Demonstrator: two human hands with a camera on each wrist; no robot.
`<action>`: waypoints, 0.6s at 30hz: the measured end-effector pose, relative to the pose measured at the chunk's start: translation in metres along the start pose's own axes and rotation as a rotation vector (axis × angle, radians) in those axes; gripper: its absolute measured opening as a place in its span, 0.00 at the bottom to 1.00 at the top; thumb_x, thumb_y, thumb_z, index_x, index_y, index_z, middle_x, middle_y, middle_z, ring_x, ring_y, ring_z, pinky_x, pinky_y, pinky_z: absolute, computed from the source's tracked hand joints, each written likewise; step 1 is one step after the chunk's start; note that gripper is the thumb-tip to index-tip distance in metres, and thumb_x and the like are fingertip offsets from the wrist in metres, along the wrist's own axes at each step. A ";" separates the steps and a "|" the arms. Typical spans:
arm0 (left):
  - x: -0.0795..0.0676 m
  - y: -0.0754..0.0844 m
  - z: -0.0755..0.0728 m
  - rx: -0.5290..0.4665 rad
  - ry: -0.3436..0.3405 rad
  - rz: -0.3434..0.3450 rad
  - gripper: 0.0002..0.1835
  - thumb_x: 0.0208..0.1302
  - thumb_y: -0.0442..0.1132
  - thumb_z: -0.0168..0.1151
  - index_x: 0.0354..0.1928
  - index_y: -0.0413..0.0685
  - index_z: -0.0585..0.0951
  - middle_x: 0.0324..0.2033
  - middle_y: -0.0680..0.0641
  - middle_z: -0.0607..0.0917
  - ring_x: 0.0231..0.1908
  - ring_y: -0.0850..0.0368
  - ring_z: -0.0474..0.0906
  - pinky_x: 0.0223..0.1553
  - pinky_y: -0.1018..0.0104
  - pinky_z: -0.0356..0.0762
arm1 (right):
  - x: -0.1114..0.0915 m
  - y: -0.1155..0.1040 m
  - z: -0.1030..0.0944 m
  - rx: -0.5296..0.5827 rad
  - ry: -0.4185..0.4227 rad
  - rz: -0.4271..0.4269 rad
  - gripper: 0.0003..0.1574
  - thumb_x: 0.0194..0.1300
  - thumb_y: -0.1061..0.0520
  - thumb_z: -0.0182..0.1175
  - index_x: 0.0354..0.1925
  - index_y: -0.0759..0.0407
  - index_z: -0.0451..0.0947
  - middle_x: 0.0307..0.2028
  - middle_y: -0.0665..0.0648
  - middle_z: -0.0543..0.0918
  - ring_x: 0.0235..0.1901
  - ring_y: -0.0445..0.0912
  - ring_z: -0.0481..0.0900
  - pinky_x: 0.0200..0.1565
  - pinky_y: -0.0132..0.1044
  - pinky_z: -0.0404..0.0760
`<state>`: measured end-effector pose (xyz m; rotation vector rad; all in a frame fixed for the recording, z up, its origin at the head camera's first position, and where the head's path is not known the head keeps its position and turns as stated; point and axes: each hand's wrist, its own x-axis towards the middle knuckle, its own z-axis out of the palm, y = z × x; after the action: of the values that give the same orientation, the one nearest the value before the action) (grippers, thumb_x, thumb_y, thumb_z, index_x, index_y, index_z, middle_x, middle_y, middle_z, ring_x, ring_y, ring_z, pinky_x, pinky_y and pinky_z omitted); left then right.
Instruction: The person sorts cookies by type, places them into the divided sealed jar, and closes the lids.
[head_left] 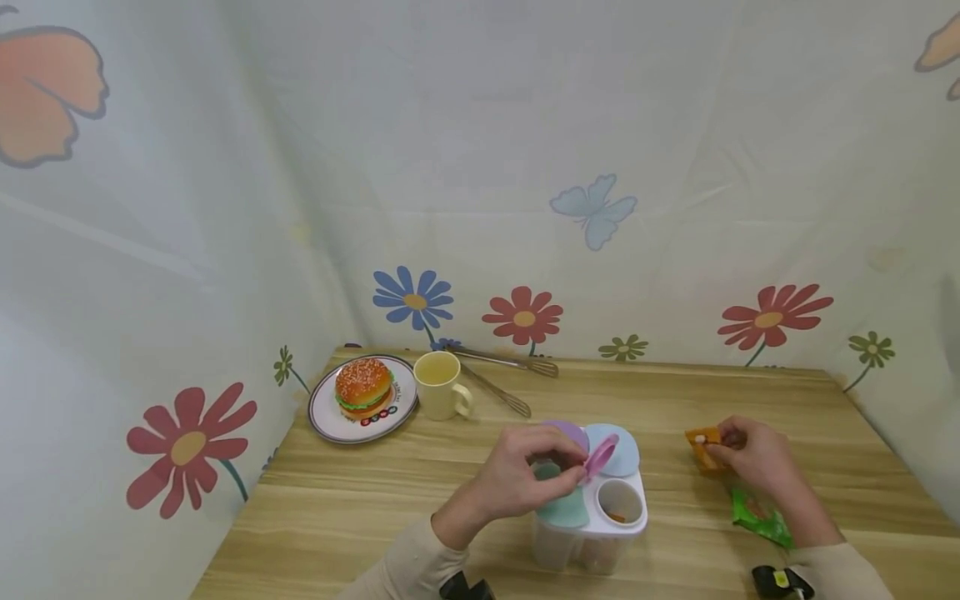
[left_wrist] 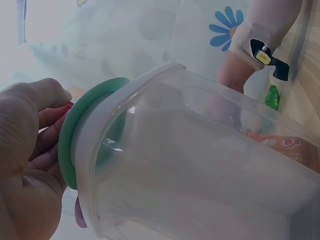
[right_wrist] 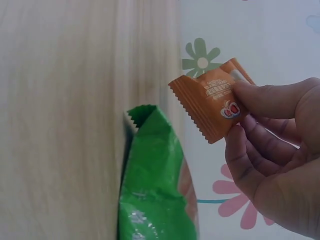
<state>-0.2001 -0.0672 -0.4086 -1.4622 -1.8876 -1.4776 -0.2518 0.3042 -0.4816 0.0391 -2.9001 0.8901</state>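
Note:
My left hand (head_left: 510, 471) pinches the raised pink lid (head_left: 602, 457) of a white-rimmed clear storage box (head_left: 592, 523) with several round lids. Under that lid is an open round compartment, and an orange packet (left_wrist: 290, 150) shows through the box's clear wall. A green lid (left_wrist: 70, 140) in the left wrist view covers part of the left fingers. To the right of the box, my right hand (head_left: 761, 454) pinches a small orange snack packet (right_wrist: 215, 100) between thumb and fingers, above the table. Just below that hand lies a green snack packet (right_wrist: 155, 185).
At the back left, a toy hamburger (head_left: 363, 387) sits on a white plate (head_left: 322, 408). Beside it stand a yellow mug (head_left: 435, 387) and two whisks (head_left: 517, 406) lying near the table's (head_left: 360, 517) back edge. A flower-printed curtain (head_left: 465, 167) hangs behind.

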 end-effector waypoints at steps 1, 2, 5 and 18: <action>0.001 0.003 -0.001 0.001 -0.001 0.003 0.08 0.50 0.21 0.67 0.34 0.33 0.82 0.29 0.40 0.85 0.31 0.57 0.83 0.33 0.70 0.86 | -0.001 -0.001 0.000 0.000 0.006 -0.005 0.15 0.59 0.60 0.67 0.40 0.68 0.76 0.34 0.63 0.83 0.33 0.51 0.80 0.26 0.34 0.79; 0.002 0.004 -0.001 0.003 -0.002 0.005 0.08 0.50 0.21 0.67 0.34 0.33 0.82 0.29 0.40 0.85 0.30 0.57 0.83 0.33 0.70 0.86 | -0.001 -0.001 -0.001 -0.001 0.012 -0.011 0.15 0.59 0.60 0.67 0.41 0.68 0.76 0.34 0.63 0.83 0.33 0.51 0.80 0.27 0.35 0.79; 0.003 0.006 -0.002 0.002 0.002 0.004 0.08 0.50 0.21 0.67 0.34 0.34 0.82 0.29 0.40 0.85 0.31 0.59 0.82 0.33 0.70 0.86 | -0.003 -0.004 -0.001 0.002 0.022 -0.016 0.16 0.59 0.60 0.67 0.42 0.68 0.76 0.34 0.63 0.83 0.34 0.52 0.80 0.28 0.38 0.81; -0.011 -0.024 0.006 0.003 -0.004 -0.009 0.08 0.55 0.27 0.68 0.37 0.41 0.83 0.32 0.45 0.86 0.34 0.65 0.82 0.36 0.74 0.85 | -0.013 -0.021 -0.007 0.000 0.049 -0.066 0.19 0.61 0.55 0.67 0.46 0.66 0.77 0.36 0.61 0.84 0.36 0.53 0.82 0.30 0.37 0.82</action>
<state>-0.2144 -0.0661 -0.4316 -1.4577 -1.9008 -1.4763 -0.2370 0.2908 -0.4654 0.1104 -2.8362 0.8684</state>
